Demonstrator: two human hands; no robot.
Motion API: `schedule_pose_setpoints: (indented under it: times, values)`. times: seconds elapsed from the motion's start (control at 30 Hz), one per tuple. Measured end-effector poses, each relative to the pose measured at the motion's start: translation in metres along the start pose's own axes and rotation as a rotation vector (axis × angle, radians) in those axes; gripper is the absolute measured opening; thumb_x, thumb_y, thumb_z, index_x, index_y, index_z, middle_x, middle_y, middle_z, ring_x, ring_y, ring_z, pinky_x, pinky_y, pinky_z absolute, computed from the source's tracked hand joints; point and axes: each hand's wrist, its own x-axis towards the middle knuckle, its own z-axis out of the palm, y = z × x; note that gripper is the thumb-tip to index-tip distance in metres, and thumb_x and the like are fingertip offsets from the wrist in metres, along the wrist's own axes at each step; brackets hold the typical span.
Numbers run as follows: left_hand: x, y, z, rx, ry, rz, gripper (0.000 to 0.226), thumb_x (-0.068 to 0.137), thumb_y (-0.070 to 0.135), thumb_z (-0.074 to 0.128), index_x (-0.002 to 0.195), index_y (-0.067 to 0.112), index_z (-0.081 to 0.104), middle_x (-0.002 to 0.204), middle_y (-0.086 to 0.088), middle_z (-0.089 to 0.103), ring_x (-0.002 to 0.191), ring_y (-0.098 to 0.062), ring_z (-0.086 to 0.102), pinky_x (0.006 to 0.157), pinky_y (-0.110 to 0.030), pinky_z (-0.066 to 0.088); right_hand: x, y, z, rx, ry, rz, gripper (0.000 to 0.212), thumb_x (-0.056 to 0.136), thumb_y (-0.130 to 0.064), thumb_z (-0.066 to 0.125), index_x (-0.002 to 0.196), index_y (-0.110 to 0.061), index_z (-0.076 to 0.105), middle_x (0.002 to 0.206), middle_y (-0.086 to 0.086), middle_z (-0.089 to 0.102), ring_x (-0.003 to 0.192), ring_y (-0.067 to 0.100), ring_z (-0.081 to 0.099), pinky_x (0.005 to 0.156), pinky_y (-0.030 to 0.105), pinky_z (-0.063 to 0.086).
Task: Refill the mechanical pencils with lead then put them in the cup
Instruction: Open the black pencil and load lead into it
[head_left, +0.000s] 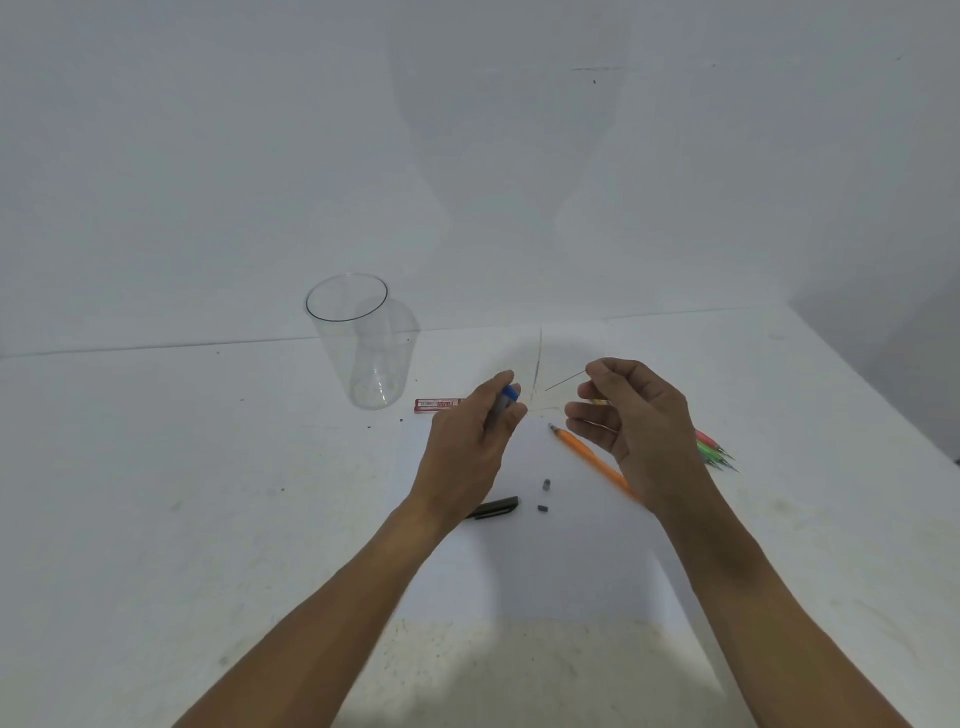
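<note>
Forearms are stretched over the surface (208, 493); blue pencil (506, 397) is gripped by left hand (467, 441), lead (563, 381) pinched by right hand (634, 421).
Pencil's open end is angled toward the lead, likely for feeding; the lead tip is near it, not yet in. Left fingers (514, 415) are clamped on the barrel, right fingertips (592, 370) together on the lead. All is held right of the upright cup (358, 338).
</note>
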Motion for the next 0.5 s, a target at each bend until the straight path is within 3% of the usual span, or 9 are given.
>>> schedule_pose_setpoints:
  times: [0.07, 0.13, 0.2, 0.3, 0.4, 0.5]
  values:
    - [-0.001, 0.001, -0.001, 0.061, -0.028, 0.035, 0.028, 0.099, 0.026, 0.053, 0.124, 0.015, 0.058, 0.100, -0.007, 0.068, 0.086, -0.011, 0.062, 0.083, -0.024, 0.049, 0.000, 0.002, -0.001, 0.009, 0.003, 0.011, 0.010, 0.095, -0.018, 0.058, 0.099, -0.013, 0.066, 0.082, 0.008, 0.069, 0.073, 0.025, 0.071, 0.083, 0.044, 0.058]
    - [0.000, 0.000, -0.001, 0.125, -0.048, 0.058, 0.025, 0.099, 0.027, 0.052, 0.121, 0.015, 0.059, 0.094, -0.006, 0.067, 0.080, -0.013, 0.059, 0.076, -0.022, 0.048, 0.000, 0.004, -0.003, 0.020, 0.009, 0.030, 0.010, 0.095, -0.017, 0.059, 0.099, -0.012, 0.066, 0.082, 0.008, 0.069, 0.073, 0.025, 0.071, 0.082, 0.042, 0.058]
    - [0.002, -0.004, -0.001, 0.181, -0.062, 0.053, 0.029, 0.099, 0.027, 0.053, 0.125, 0.017, 0.060, 0.104, 0.001, 0.062, 0.087, -0.008, 0.058, 0.079, -0.012, 0.046, 0.000, 0.006, -0.004, 0.026, 0.010, 0.050, 0.011, 0.095, -0.018, 0.059, 0.099, -0.011, 0.066, 0.082, 0.009, 0.069, 0.073, 0.026, 0.070, 0.079, 0.040, 0.059]
    - [0.009, -0.017, 0.000, 0.286, -0.145, -0.021, 0.037, 0.098, 0.025, 0.054, 0.134, 0.017, 0.055, 0.118, 0.002, 0.049, 0.103, -0.011, 0.053, 0.094, -0.019, 0.044, -0.001, 0.010, -0.007, 0.004, 0.011, 0.063, 0.010, 0.095, -0.018, 0.059, 0.097, -0.011, 0.066, 0.082, 0.008, 0.069, 0.072, 0.025, 0.071, 0.071, 0.034, 0.060]
    - [0.013, -0.031, 0.003, 0.397, -0.225, -0.054, 0.046, 0.097, 0.024, 0.055, 0.141, 0.017, 0.046, 0.118, 0.002, 0.053, 0.108, -0.016, 0.052, 0.095, -0.026, 0.042, -0.003, 0.016, -0.009, -0.032, -0.003, 0.073, 0.010, 0.095, -0.018, 0.059, 0.098, -0.011, 0.065, 0.081, 0.007, 0.069, 0.069, 0.022, 0.072, 0.069, 0.033, 0.061]
    - [0.012, -0.040, 0.008, 0.461, -0.221, -0.035, 0.040, 0.094, 0.026, 0.058, 0.133, 0.019, 0.052, 0.116, 0.003, 0.060, 0.109, -0.015, 0.053, 0.091, -0.024, 0.042, -0.005, 0.021, -0.012, -0.037, -0.025, 0.084, 0.015, 0.095, -0.017, 0.059, 0.104, -0.006, 0.064, 0.083, 0.009, 0.068, 0.072, 0.024, 0.071, 0.073, 0.039, 0.061]
